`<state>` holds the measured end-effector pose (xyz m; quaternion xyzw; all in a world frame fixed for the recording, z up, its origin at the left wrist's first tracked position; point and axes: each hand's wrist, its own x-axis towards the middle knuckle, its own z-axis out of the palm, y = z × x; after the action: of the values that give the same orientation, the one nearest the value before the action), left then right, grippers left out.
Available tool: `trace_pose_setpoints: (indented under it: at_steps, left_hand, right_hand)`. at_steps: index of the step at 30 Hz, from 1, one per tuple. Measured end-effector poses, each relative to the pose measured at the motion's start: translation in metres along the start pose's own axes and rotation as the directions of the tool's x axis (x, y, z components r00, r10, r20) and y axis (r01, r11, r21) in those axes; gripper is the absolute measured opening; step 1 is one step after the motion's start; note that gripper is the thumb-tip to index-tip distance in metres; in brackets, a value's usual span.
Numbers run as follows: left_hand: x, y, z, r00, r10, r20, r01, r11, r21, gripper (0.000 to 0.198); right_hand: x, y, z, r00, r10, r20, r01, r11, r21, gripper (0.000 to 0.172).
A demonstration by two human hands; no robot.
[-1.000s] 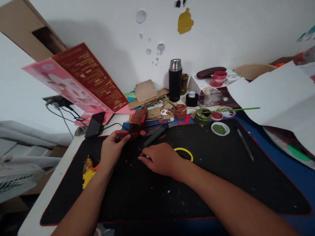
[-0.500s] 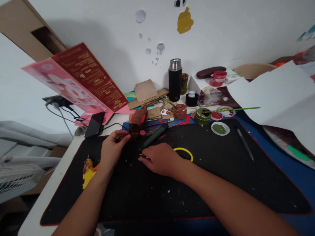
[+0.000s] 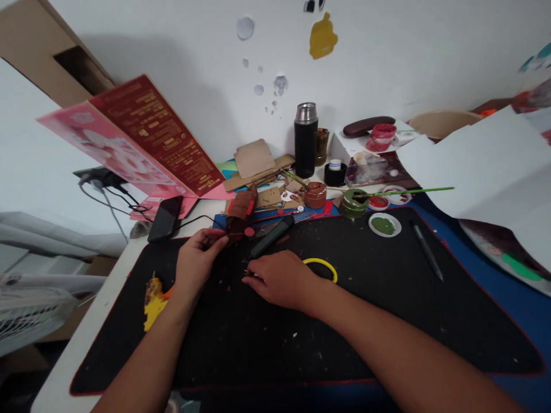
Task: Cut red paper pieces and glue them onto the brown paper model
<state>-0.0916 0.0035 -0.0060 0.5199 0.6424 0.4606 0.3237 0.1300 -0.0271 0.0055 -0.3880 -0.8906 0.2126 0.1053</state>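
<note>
My left hand (image 3: 198, 255) is closed in a pinch on a thin reddish strip (image 3: 235, 234), its end just left of a small red disc (image 3: 249, 232). Behind those fingertips lies a brown rolled piece with red strips (image 3: 241, 205). My right hand (image 3: 279, 278) is closed low over the black mat, thumb and fingers together. A tiny pale tip pokes out at its fingertips; the rest of that thing is hidden. A yellow loop handle (image 3: 325, 264) shows behind the right wrist. Between the hands and the jars lies a dark green utility knife (image 3: 272, 238).
A yellow glue gun (image 3: 154, 307) lies by my left forearm. Behind the mat (image 3: 344, 350) stand a black thermos (image 3: 306, 143), a brown paint jar (image 3: 315, 196) and a green paint jar (image 3: 354, 205). A pen (image 3: 427, 250) and a phone (image 3: 166, 219) lie at the sides.
Both hands hold nearly the same place and pose. The red bit that showed below my right wrist is now barely visible.
</note>
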Motion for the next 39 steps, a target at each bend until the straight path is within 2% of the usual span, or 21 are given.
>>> trace_pose_setpoints:
  at_steps: [11, 25, 39]
  left_hand:
    - [-0.0008, 0.0012, 0.0000, 1.000, -0.002, -0.003, 0.002, 1.000, 0.004, 0.035]
    - [0.0002, -0.0029, -0.0005, 1.000, -0.026, -0.002, 0.026, 0.999, -0.040, 0.037]
    - [0.0007, -0.0040, -0.0009, 1.000, -0.021, 0.003, 0.021, 0.999, -0.050, 0.038]
  right_hand:
    - [-0.0009, 0.0000, -0.0006, 1.000, -0.011, -0.018, 0.011, 1.000, 0.007, 0.029]
    - [-0.0007, -0.0009, -0.0032, 1.000, 0.006, 0.030, -0.006, 1.000, -0.007, 0.031]
    - [-0.0009, -0.0009, -0.0024, 1.000, 0.003, 0.023, -0.003, 1.000, -0.005, 0.031]
